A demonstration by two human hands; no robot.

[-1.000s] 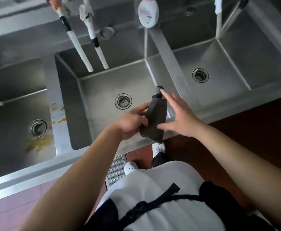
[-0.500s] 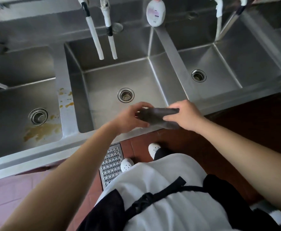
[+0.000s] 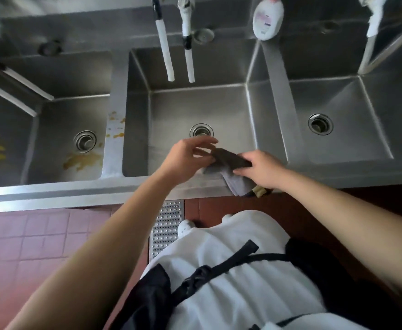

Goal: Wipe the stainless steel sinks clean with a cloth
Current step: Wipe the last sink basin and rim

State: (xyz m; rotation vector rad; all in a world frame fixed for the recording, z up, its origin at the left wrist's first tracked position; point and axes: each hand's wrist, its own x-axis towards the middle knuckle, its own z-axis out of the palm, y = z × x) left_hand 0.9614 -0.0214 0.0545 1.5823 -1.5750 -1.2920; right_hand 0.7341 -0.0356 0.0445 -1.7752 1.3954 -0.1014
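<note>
Cloth (image 3: 231, 160) sits over the middle sink's (image 3: 195, 108) front rim, clamped in the right hand (image 3: 261, 170); left hand (image 3: 185, 158) has fingers apart at its end. Recommend folding to a flat pad, then wiping the orange stains (image 3: 83, 160) in the left sink.
</note>
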